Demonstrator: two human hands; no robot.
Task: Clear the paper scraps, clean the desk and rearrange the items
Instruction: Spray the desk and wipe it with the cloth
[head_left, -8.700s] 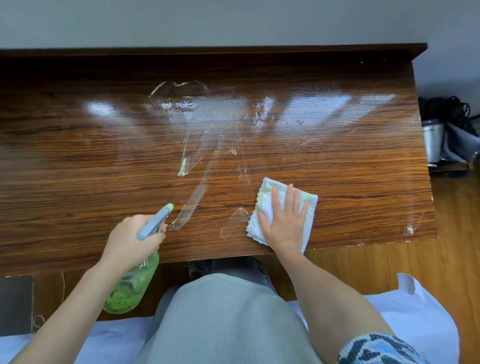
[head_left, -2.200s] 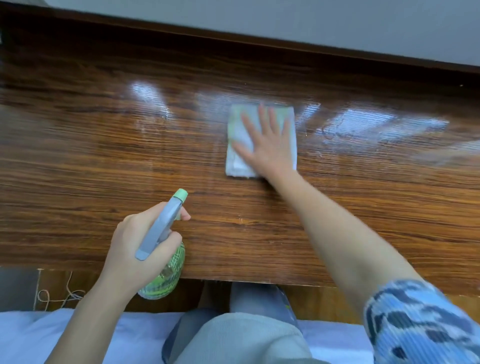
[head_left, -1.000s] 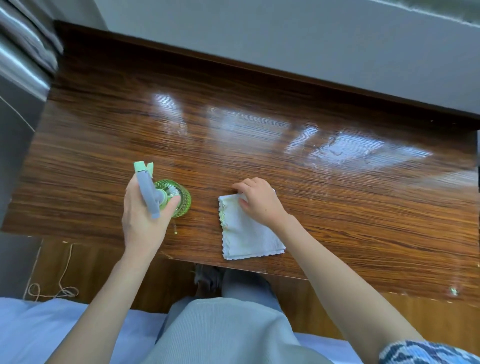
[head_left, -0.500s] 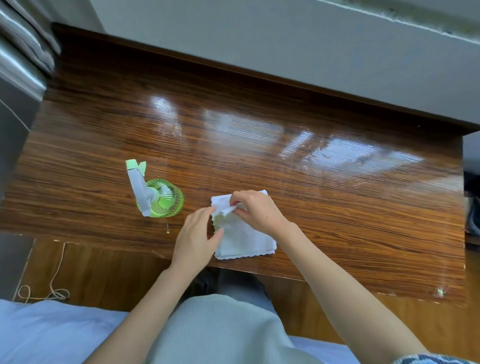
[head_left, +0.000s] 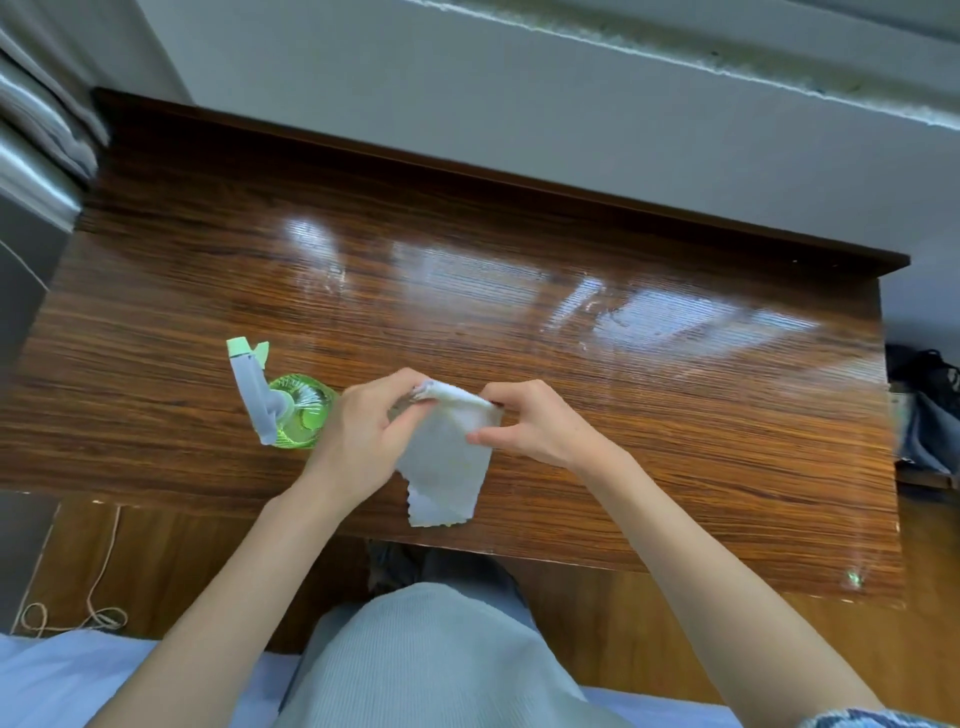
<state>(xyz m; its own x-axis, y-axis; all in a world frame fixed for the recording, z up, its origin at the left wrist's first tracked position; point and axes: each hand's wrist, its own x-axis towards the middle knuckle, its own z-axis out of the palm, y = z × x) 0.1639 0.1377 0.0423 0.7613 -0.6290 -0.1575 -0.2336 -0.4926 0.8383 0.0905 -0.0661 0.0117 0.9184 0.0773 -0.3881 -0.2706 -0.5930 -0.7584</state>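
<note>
Both hands meet above the near middle of the wooden table (head_left: 623, 415), holding a white cloth (head_left: 447, 462) between them. The left hand (head_left: 363, 436) grips the cloth's upper left corner, its fingers (head_left: 400, 384) curled over the folded top edge and the thumb pressed against the fabric from below. The right hand (head_left: 535, 421) pinches the upper right corner, thumb and forefinger closed on it and the remaining fingers curled in. The top edge of the cloth is bunched into a roll between the two grips; the rest hangs toward six o'clock, its scalloped lower edge reaching close to the near edge of the table. Whether that lower edge touches the wood cannot be told.

At nine o'clock from the hands, just beside the left hand, a green spray bottle (head_left: 298, 415) stands upright on the table, seen from above, its grey trigger head pointing toward eleven o'clock. No hand touches it.

The tabletop is glossy, with pale reflections across its far half toward twelve and one o'clock. A grey wall (head_left: 467, 104) runs behind the table. At three o'clock, off the table's right end, dark bags (head_left: 930, 405) are piled. At seven o'clock a thin cord (head_left: 98, 587) lies looped on the floor.
</note>
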